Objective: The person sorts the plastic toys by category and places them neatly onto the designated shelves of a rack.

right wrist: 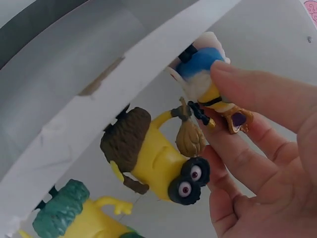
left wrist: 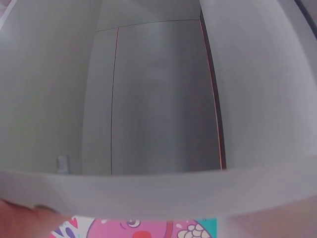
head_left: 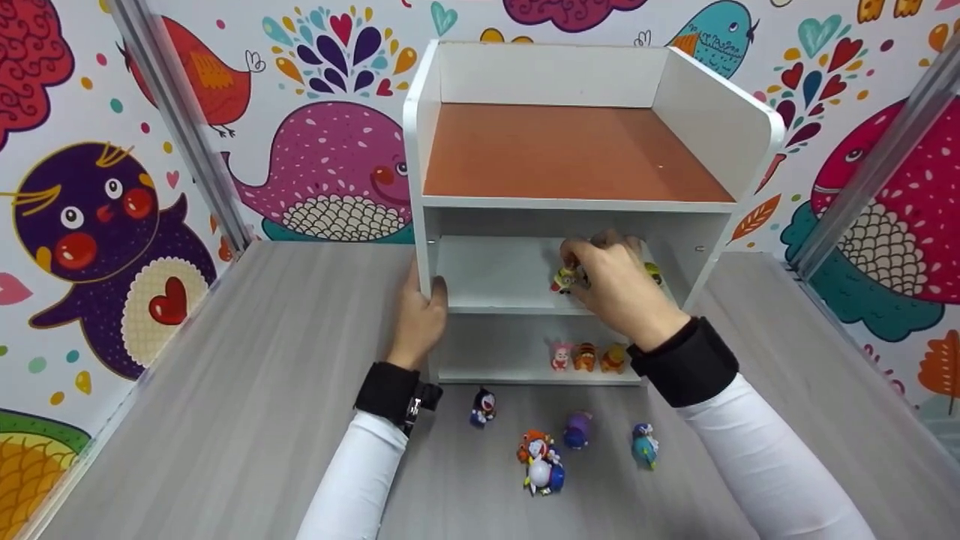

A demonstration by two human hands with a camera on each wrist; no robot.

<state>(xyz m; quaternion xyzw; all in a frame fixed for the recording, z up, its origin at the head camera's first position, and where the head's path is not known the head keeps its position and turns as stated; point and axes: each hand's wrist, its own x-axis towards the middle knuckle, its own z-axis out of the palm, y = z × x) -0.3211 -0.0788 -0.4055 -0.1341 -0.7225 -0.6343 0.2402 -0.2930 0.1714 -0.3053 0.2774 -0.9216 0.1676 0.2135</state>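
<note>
A white shelf unit (head_left: pixel 570 204) with an orange-brown top stands before me. My left hand (head_left: pixel 418 322) grips the front edge of its left side panel, thumb on the inner side. In the left wrist view, part of a finger shows below the panel edge (left wrist: pixel 158 191). My right hand (head_left: pixel 619 281) reaches over the middle shelf and pinches a small minion figure (right wrist: pixel 203 69) with a gold crown and a blue and white robe. Beside it on that shelf stand a brown-clad minion figure (right wrist: pixel 158 153) and a green-clad one (right wrist: pixel 84 213), mostly hidden behind the hand in the head view.
On the bottom shelf stand a pink piglet figure (head_left: pixel 560 357), a tiger figure (head_left: pixel 585 357) and a yellow bear figure (head_left: pixel 613 358). Several figures lie on the grey table, among them a dark one (head_left: pixel 484 407), a purple one (head_left: pixel 577 430) and a teal one (head_left: pixel 644 445).
</note>
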